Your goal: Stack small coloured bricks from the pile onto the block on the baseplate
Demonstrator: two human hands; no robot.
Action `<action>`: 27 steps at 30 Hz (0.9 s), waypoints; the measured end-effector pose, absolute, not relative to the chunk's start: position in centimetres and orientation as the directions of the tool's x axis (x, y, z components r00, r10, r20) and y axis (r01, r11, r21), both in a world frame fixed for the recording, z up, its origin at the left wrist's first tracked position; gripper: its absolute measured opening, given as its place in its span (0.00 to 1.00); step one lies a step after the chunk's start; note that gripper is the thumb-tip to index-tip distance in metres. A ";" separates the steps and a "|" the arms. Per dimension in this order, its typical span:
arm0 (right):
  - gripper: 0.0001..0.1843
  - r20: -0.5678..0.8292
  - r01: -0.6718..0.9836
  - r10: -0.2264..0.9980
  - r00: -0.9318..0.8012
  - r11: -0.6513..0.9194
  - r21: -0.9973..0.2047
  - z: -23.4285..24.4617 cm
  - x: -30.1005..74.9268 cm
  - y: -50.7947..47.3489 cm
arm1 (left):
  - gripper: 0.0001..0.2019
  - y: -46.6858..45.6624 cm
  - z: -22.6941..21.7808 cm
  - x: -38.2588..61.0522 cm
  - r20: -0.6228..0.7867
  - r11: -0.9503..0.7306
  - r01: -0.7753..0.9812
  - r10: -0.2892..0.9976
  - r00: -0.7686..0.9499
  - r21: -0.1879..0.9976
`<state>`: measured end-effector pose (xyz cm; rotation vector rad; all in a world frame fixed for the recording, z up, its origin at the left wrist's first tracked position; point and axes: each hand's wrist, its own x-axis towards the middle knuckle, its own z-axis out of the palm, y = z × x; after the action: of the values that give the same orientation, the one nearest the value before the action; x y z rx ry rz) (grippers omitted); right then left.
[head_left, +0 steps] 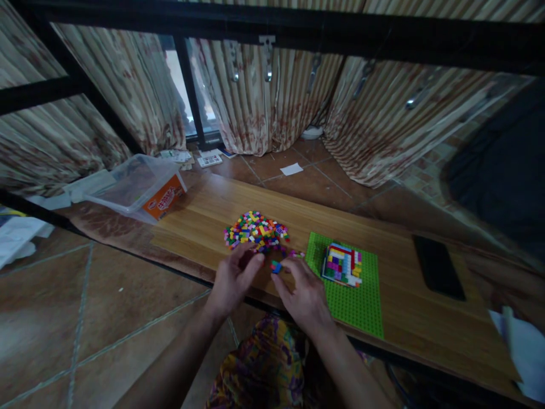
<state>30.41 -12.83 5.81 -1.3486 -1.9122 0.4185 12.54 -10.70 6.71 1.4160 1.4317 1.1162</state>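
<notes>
My right hand pinches a small cluster of toy bricks, mostly blue with a little red and green, between thumb and fingertips. My left hand is at the near edge of a pile of loose toy bricks in many colours. Its thumb stands apart from its bent fingers, and I see nothing held there; some fingertips are hidden. Right of my right hand lies a green baseplate. On it rises a low, roughly square structure of coloured bricks. A few purple and pink bricks lie between pile and baseplate.
The wooden board bears all of this. A black phone-like slab lies at its right. A clear plastic box with an orange label stands at the left end. Striped curtains and a dark metal bar are beyond.
</notes>
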 end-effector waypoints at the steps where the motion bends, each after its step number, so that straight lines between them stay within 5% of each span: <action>1: 0.08 0.380 0.654 0.906 -0.183 0.401 -0.641 6.0 30.5 -13.3 | 0.16 -11.4 6.8 13.7 -0.007 0.004 0.201 1.000 0.013 0.980; 12: 0.14 0.205 0.544 0.977 -0.055 0.202 -0.814 5.5 31.6 -17.4 | 0.09 -14.9 5.9 17.5 -0.270 0.288 -0.173 0.955 0.123 0.942; 18: 0.10 0.067 0.434 0.998 -0.011 0.065 -0.898 5.4 32.0 -18.6 | 0.09 -15.9 5.9 17.7 -0.283 0.304 -0.153 0.948 0.147 0.940; 27: 0.16 -0.130 0.053 0.990 0.049 -0.133 -0.990 4.2 33.0 -19.8 | 0.10 -15.5 5.6 17.8 -0.257 0.280 -0.112 0.949 0.182 0.953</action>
<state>33.03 -19.79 4.16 -1.3695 -1.1509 1.2440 17.84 -15.46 5.60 0.9857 1.1072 0.9528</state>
